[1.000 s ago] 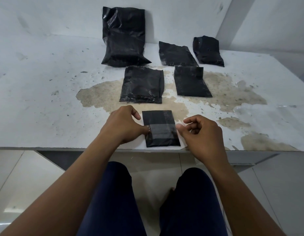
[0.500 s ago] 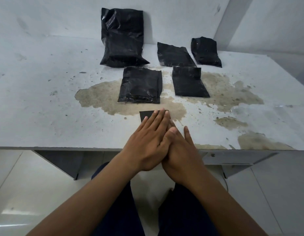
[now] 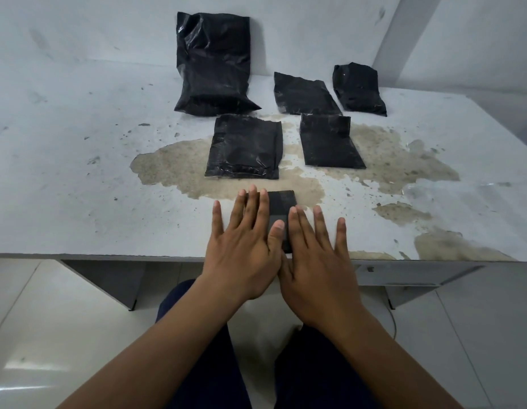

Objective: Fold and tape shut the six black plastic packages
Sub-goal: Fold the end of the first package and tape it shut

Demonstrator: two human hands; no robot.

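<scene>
We press our left hand (image 3: pixel 241 255) and right hand (image 3: pixel 317 261) flat, fingers straight and spread, on the small black package (image 3: pixel 281 214) at the near edge of the stained white worktop (image 3: pixel 79 187). Five more black packages (image 3: pixel 244 147) lie beyond it, the largest leaning against the wall.

Count: six black plastic packages, two hands, one counter.

Packages: one large package (image 3: pixel 213 63) leaning on the wall; two at the back right, one flat (image 3: pixel 305 94) and one crumpled (image 3: pixel 358 88); two mid-row, left (image 3: pixel 244 147) and right (image 3: pixel 330 141); one small package (image 3: pixel 281 206) at the near edge, partly covered. Hands: left hand (image 3: pixel 241 255), right hand (image 3: pixel 318 264). Counter (image 3: pixel 79 172): one, white, stained.
</scene>
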